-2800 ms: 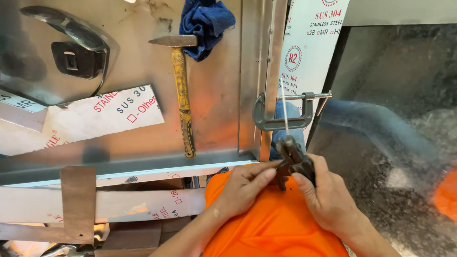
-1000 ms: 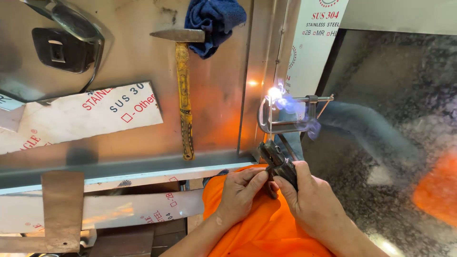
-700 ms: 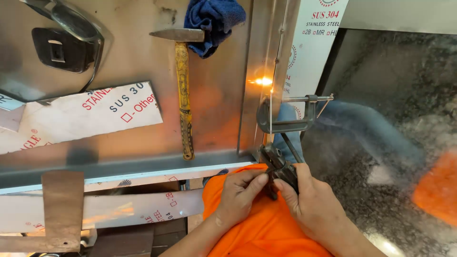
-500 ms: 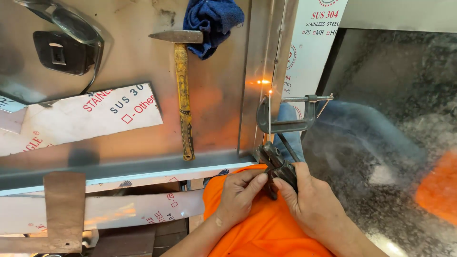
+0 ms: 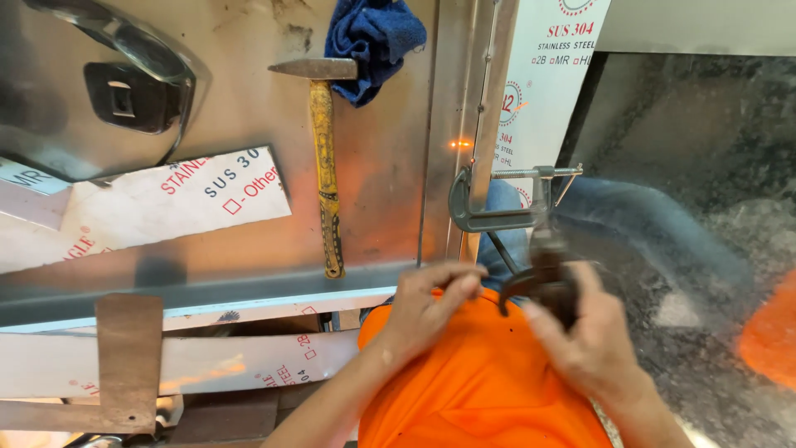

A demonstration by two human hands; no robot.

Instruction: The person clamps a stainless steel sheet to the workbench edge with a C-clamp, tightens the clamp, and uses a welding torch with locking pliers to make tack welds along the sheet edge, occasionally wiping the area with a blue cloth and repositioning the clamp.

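Observation:
My right hand (image 5: 590,336) is closed around a dark welding electrode holder (image 5: 543,280), just below a grey C-clamp (image 5: 489,207). A thin rod (image 5: 500,249) runs from the holder up toward the clamp. The clamp grips an upright steel strip (image 5: 481,99), and a small orange glowing spot (image 5: 458,143) sits on the seam above it. My left hand (image 5: 431,303) rests with bent fingers on orange fabric (image 5: 473,390), a little left of the holder and holding nothing.
A yellow-handled hammer (image 5: 325,166) lies on the steel sheet (image 5: 249,108), with a blue rag (image 5: 373,37) by its head. A dark welding shield (image 5: 124,91) sits upper left. Film-covered steel strips (image 5: 166,203) lie left; dark speckled floor (image 5: 688,124) is on the right.
A bright arc flashed at the seam a second ago; now only a faint orange spot glows. My right hand has drawn the holder back and rightward. My left hand has come off the holder.

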